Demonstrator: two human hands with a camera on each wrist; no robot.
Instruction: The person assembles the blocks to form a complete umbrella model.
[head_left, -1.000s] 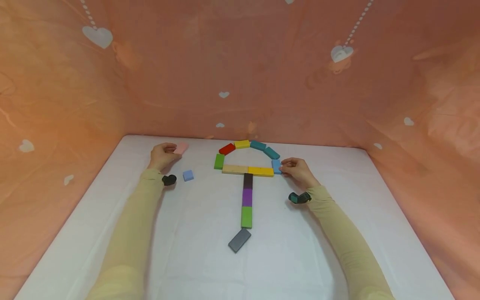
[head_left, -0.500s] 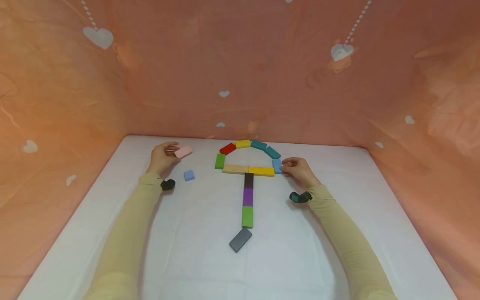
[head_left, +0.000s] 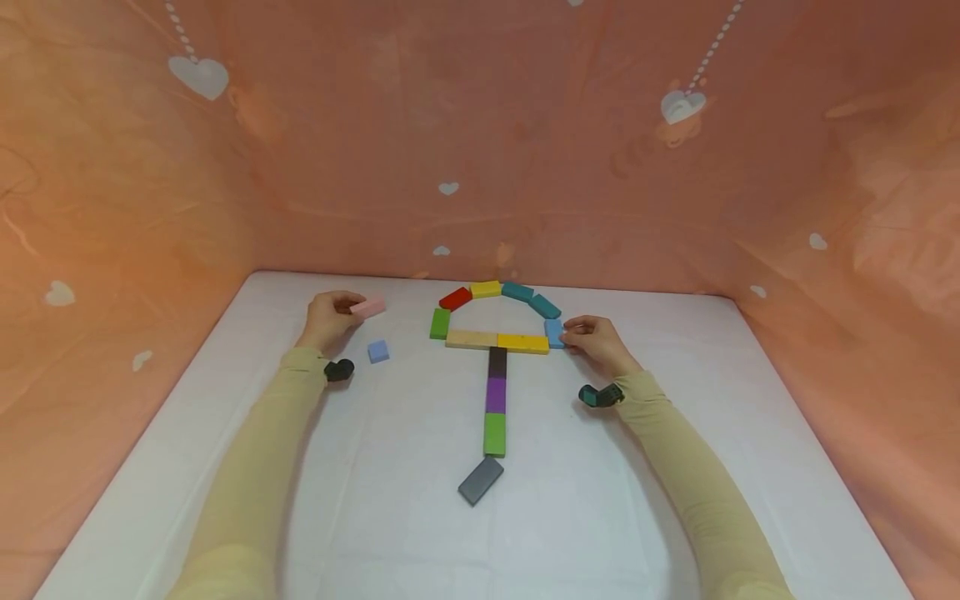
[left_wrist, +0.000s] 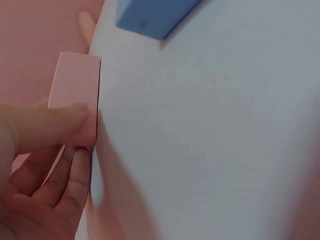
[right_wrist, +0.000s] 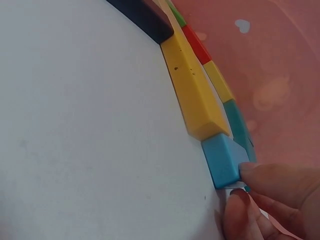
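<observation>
My left hand (head_left: 330, 321) pinches a pink block (left_wrist: 75, 82) by one end, thumb on its face and fingers behind, at the table's far left. A small blue block (head_left: 378, 351) lies just nearer than that hand. On the right, my right hand (head_left: 596, 340) has thumb and fingertips at the outer side of a light blue block (right_wrist: 225, 160), which abuts the end of a long yellow block (right_wrist: 195, 90). That block forms the right end of an arch with teal blocks (head_left: 544, 306), a short yellow block (head_left: 485, 288), a red block (head_left: 455, 298) and a green block (head_left: 440, 323).
A natural wood block (head_left: 471, 338) continues the arch's base. Below it runs a column of black (head_left: 497, 362), purple (head_left: 496, 395) and lime green blocks (head_left: 494, 434), with a slanted grey block (head_left: 481, 481) at its foot. An orange cloth (head_left: 480, 150) hangs behind the white table (head_left: 390, 533).
The pink block has turned in my left hand's fingers and shifted slightly right, its long side now pointing toward the arch. My right hand stays at the light blue block.
</observation>
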